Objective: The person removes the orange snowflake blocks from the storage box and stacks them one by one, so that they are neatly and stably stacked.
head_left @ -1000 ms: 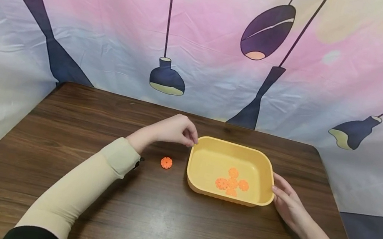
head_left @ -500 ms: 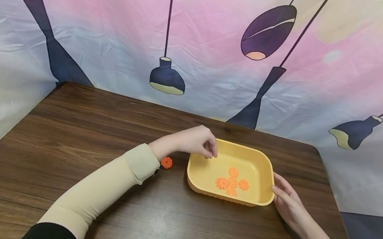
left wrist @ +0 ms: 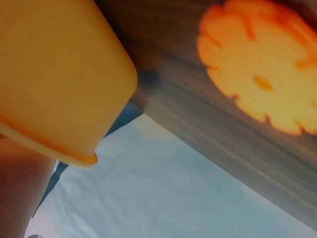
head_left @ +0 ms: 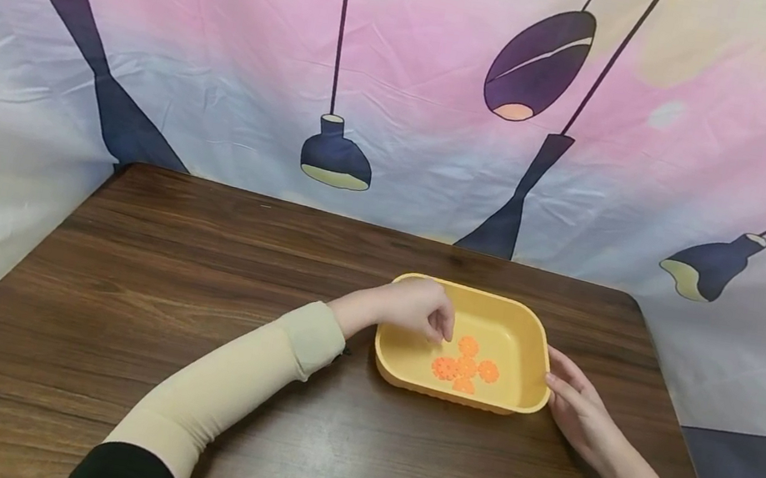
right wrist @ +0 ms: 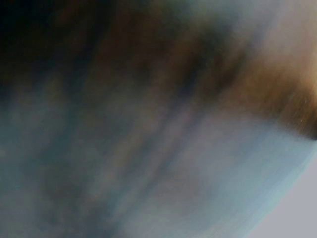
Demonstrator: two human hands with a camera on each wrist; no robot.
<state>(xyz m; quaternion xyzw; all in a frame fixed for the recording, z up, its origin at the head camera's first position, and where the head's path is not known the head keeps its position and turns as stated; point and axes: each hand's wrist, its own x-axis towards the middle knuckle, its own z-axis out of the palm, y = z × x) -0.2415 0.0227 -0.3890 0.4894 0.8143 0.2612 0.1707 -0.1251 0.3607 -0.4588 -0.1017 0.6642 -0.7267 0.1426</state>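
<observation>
Several notched orange plastic discs (head_left: 465,367) lie together on the floor of a yellow plastic basin (head_left: 508,328). My left hand (head_left: 420,307) reaches over the basin's left side, fingers loosely bent, fingertips just left of the rearmost disc. Nothing shows between those fingers. At the basin's right end my right hand (head_left: 579,407) holds the wall, thumb at the rim and fingers along the outside. In the left wrist view, another orange disc (left wrist: 252,69) with a small central hole sits on the tabletop beside the basin (left wrist: 59,74); the left forearm hides it in the head view.
Under everything is a dark wood-grain table (head_left: 182,256) with rounded back corners. A pastel curtain (head_left: 239,97) printed with dark hanging lamps stands behind the table and along its sides. The right wrist view is a blur.
My left hand has moved right and toward me, from the basin's back left corner to inside it, and its forearm now covers the disc on the table. The right hand and basin stay put.
</observation>
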